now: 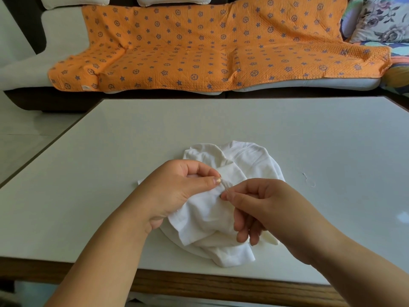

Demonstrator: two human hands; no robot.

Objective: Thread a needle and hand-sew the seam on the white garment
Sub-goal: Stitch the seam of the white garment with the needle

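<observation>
A crumpled white garment [250, 160] lies on the white table [124, 151], near its front edge. My left hand [177, 191] pinches a raised fold of the garment between thumb and forefinger. Just to its right, my right hand [263, 204] pinches a thin metal needle [226, 187] that slants up toward the left thumb and meets the fold. The thread at the needle is too fine to make out.
A short loose piece of white thread [308, 179] lies on the table right of the garment. Behind the table stands a sofa under an orange patterned blanket [199, 47], with a floral pillow [380, 18] at the far right. The wooden table edge [221, 284] runs under my forearms.
</observation>
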